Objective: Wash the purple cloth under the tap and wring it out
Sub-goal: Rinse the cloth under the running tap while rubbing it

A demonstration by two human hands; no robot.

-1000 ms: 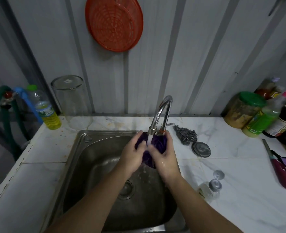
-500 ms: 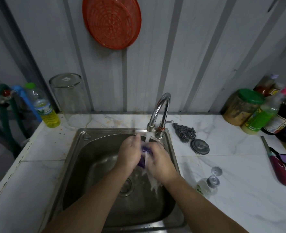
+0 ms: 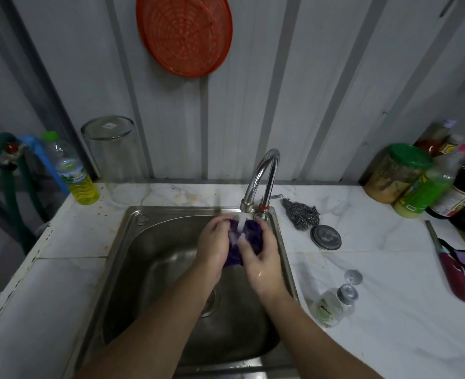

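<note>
Wall (image 3: 321,91): one, ribbed grey metal sheet, rising behind the sink.

Tabletop (image 3: 390,310): one, white marble-veined slab, flat and glossy, surrounding the sink on three sides.

Sink (image 3: 149,269): one, brushed stainless steel, a rounded rectangular basin set into the tabletop.

Strainer (image 3: 183,34): one, orange plastic, round and perforated, hung on the wall above the sink.

Glass jar (image 3: 116,160): one, clear, cylindrical, upside down behind the sink's left corner.

Tap (image 3: 264,176): one, polished chrome gooseneck at the sink's back rim, water running.

Jar with green lid (image 3: 395,173): one, squat, brownish contents, far right of the sink.

Bottles: one of yellow liquid with a green cap (image 3: 73,173), left of the sink; one small clear one (image 3: 332,305) lying just right of the sink; several more crowded far right, count unclear.

My left hand (image 3: 215,247) and right hand (image 3: 261,258): two, wet, over the sink beneath the tap. Each grip is curled tight round the purple cloth.

Purple cloth (image 3: 250,236): one, dark, bunched and textured, clamped between my two hands directly under the stream.

Steel scourer (image 3: 302,217): one, grey wire tangle, right of the tap.

Metal lid (image 3: 325,236): one, flat disc, just right of the sink beside the scourer.
</note>
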